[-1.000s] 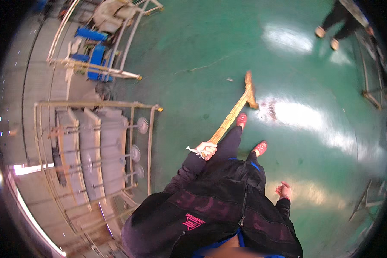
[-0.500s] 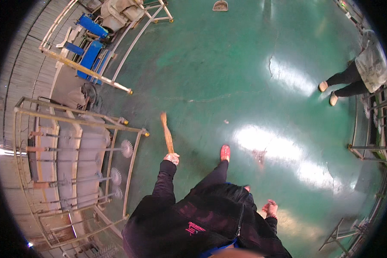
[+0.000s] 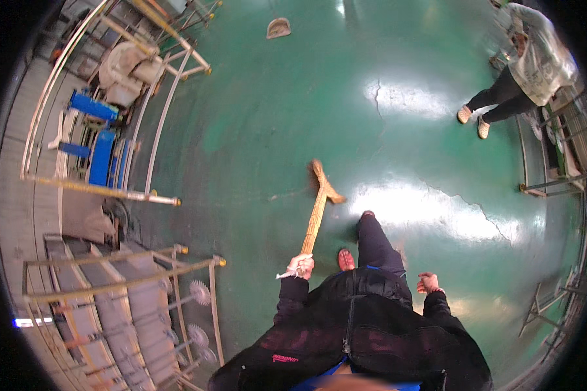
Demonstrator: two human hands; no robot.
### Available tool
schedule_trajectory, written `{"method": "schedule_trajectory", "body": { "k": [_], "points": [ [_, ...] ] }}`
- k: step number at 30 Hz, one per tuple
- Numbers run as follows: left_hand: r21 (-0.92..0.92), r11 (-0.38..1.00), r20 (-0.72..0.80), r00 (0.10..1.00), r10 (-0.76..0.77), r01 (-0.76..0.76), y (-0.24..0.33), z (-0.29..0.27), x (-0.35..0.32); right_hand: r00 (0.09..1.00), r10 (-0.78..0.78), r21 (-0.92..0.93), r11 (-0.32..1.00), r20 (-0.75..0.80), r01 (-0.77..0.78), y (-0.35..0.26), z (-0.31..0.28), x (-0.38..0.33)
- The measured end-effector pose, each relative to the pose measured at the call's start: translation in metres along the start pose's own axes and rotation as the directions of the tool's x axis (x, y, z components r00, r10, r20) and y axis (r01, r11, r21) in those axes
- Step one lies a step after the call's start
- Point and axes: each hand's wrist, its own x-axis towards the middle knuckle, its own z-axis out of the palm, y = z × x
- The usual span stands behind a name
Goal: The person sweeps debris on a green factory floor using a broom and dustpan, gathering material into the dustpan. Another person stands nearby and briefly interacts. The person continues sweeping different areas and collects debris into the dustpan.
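Observation:
My left hand (image 3: 301, 265) is closed round the lower end of a light-brown wooden stick (image 3: 316, 218), which looks carved and forks into a T- or Y-shaped head. The stick points forward over the floor, touching nothing but my hand. A small white strip (image 3: 285, 275), too small to name, sticks out beside that hand. On the other side, my right hand (image 3: 428, 283) hangs by my hip with nothing in it, its fingers loosely bent and partly apart.
Green, glossy floor (image 3: 261, 130) lies ahead. At left stand a wheeled metal rack (image 3: 120, 287) with toothed discs on rods and a frame (image 3: 104, 189) near blue machinery. A dustpan (image 3: 278, 27) lies far ahead. Another person (image 3: 531, 65) stands at the far right beside more racks.
I have stepped forward; the racks at left sit lower in view and the other person is nearer. My left hand has swung the stick rightward, and its forked head now shows.

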Motion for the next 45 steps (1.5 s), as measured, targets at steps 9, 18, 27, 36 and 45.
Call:
{"method": "schedule_trajectory", "body": {
  "k": [9, 18, 27, 36, 45],
  "points": [
    [0.097, 0.957, 0.002, 0.961, 0.275, -0.274, 0.102, 0.183, 0.070, 0.991, -0.132, 0.028, 0.991, 0.026, 0.131, -0.253, 0.003, 0.079],
    [0.463, 0.527, -0.133, 0.533, 0.836, -0.712, 0.253, 0.283, 0.078, 0.925, -0.379, -0.046, 0.925, -0.028, 0.377, -0.485, -0.014, 0.149],
    [0.270, 0.764, 0.113, 0.807, 0.579, -0.586, 0.480, 0.364, 0.163, 0.992, -0.123, 0.080, 0.989, 0.000, 0.123, -0.658, 0.056, 0.180],
    [0.369, 0.885, -0.023, 0.949, 0.314, -0.284, 0.565, 0.684, 0.314, 0.996, -0.075, -0.080, 0.994, 0.044, 0.078, -0.809, 0.119, 0.179],
    [-0.134, 0.991, 0.241, 0.969, 0.054, -0.022, 0.656, 0.886, 0.428, 0.994, -0.011, -0.148, 0.989, 0.112, 0.028, -1.059, 0.132, 0.321]
  ]
}}
